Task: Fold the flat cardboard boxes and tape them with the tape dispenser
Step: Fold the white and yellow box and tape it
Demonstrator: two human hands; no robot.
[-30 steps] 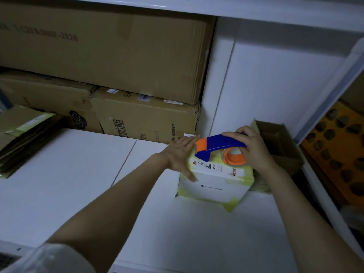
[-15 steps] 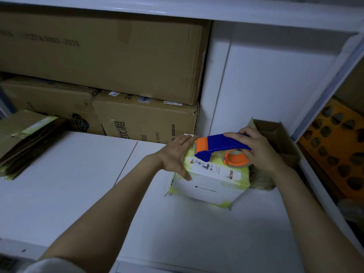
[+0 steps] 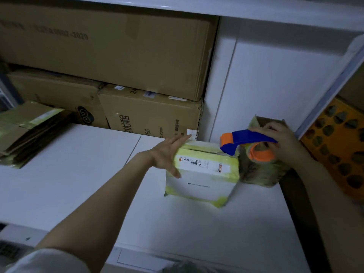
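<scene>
White shelf: left fingers flat against box, right fingers gripping tape dispenser.

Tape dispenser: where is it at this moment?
In the head view, right of centre: the tape dispenser is gripped by the right hand, its nose at the top right edge of the white-and-yellow box.

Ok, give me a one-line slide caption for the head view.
Left hand steadies a white-and-yellow box while the right hand holds a blue-and-orange tape dispenser at its top edge.
</scene>
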